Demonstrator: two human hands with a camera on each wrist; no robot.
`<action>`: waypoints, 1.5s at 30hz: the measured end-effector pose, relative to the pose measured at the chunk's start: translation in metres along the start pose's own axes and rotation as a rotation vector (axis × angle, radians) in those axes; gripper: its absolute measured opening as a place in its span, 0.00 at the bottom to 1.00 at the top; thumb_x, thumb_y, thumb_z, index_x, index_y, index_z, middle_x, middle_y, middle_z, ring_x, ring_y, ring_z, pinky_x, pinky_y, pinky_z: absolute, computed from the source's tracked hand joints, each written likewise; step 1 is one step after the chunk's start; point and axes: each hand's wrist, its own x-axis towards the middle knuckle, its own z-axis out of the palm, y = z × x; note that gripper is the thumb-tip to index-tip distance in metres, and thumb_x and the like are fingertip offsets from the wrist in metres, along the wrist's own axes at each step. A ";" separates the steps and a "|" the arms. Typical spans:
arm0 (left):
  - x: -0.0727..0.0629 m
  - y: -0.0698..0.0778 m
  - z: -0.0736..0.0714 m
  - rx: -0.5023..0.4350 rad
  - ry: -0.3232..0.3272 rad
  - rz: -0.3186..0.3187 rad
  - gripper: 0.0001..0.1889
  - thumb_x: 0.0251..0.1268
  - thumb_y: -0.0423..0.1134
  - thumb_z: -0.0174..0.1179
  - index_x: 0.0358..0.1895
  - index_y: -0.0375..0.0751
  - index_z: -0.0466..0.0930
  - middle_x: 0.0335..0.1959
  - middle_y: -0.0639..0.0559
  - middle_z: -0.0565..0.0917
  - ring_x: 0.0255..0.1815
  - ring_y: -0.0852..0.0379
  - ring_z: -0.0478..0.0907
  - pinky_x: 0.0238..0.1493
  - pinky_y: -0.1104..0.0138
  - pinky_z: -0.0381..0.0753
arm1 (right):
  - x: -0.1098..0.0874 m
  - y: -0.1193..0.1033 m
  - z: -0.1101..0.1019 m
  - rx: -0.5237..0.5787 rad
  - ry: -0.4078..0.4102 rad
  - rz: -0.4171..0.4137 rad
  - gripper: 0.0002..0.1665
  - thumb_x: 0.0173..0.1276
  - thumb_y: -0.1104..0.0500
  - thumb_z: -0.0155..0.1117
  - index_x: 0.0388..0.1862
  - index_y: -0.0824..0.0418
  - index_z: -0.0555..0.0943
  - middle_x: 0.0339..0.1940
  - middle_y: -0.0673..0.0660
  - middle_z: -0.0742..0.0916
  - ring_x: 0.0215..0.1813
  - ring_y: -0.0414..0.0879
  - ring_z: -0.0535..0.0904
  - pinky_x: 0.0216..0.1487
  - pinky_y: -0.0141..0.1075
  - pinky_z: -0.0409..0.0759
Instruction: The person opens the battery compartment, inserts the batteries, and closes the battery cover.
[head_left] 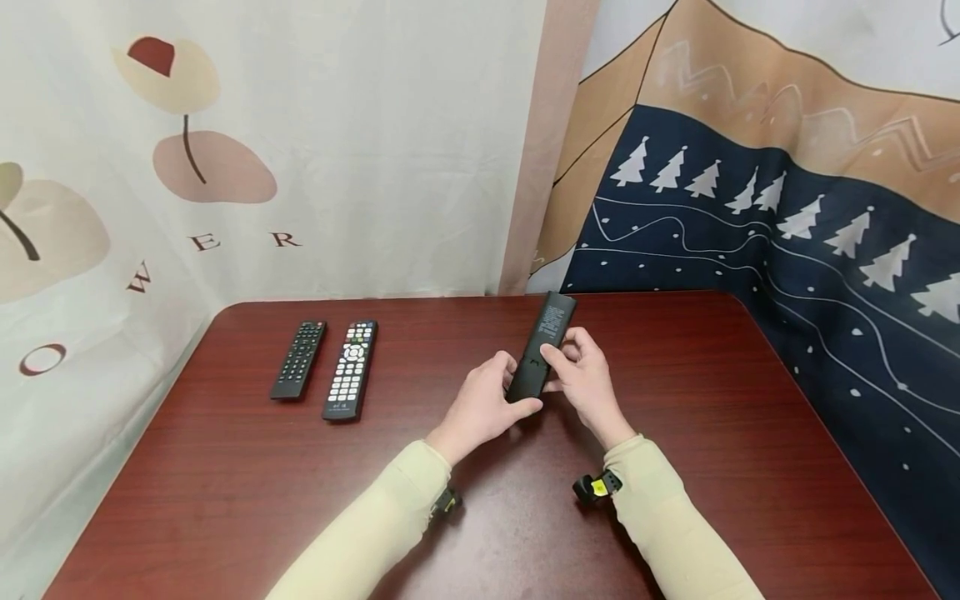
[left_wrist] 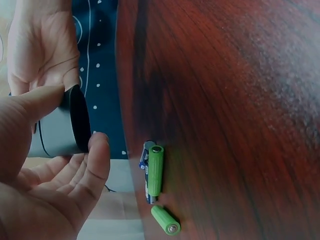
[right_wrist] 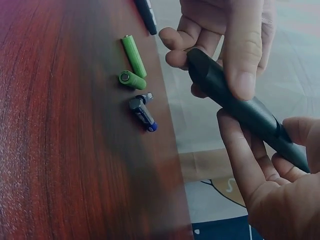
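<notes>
A black remote control [head_left: 546,337] is held above the table with its labelled back facing up, its battery cover seam near the lower end. My left hand [head_left: 483,404] grips that lower end, thumb across it and fingers at the far side. With thumb on the back and fingers along the right edge, my right hand [head_left: 588,379] holds the same remote. In the left wrist view, green batteries [left_wrist: 156,170] and blue-grey batteries [left_wrist: 148,152] lie on the table beneath; the head view hides them behind the hands and remote.
Two more black remotes lie button side up at the table's left: a smaller one [head_left: 299,360] and a larger one with white keys [head_left: 350,371]. The brown table [head_left: 225,483] meets a pale curtain [head_left: 390,167] behind and a dark tree-print cloth [head_left: 825,317] at right.
</notes>
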 end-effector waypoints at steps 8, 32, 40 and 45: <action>-0.002 0.001 0.002 0.067 0.018 0.002 0.24 0.55 0.45 0.78 0.45 0.41 0.74 0.36 0.52 0.78 0.35 0.56 0.76 0.34 0.66 0.78 | 0.000 0.000 0.001 -0.061 -0.008 -0.034 0.15 0.76 0.62 0.65 0.55 0.64 0.74 0.43 0.68 0.87 0.35 0.43 0.89 0.36 0.47 0.90; -0.004 -0.004 -0.007 0.116 0.031 -0.008 0.20 0.54 0.41 0.74 0.46 0.41 0.75 0.38 0.50 0.78 0.35 0.55 0.75 0.36 0.64 0.78 | 0.003 0.002 0.003 -0.115 0.004 -0.069 0.15 0.75 0.61 0.66 0.55 0.64 0.74 0.43 0.68 0.88 0.37 0.47 0.90 0.34 0.42 0.89; -0.004 -0.008 -0.014 0.154 0.047 -0.031 0.20 0.54 0.42 0.74 0.46 0.41 0.76 0.38 0.50 0.79 0.35 0.54 0.76 0.38 0.62 0.79 | 0.002 0.001 0.003 -0.099 0.010 -0.075 0.15 0.75 0.62 0.66 0.55 0.64 0.74 0.43 0.69 0.88 0.34 0.43 0.89 0.32 0.40 0.89; -0.004 -0.012 -0.018 0.171 0.046 -0.055 0.21 0.54 0.42 0.74 0.46 0.41 0.76 0.39 0.50 0.79 0.37 0.53 0.77 0.39 0.62 0.80 | 0.002 0.001 0.003 -0.099 0.012 -0.073 0.15 0.75 0.62 0.65 0.55 0.64 0.74 0.43 0.68 0.88 0.35 0.42 0.89 0.31 0.39 0.89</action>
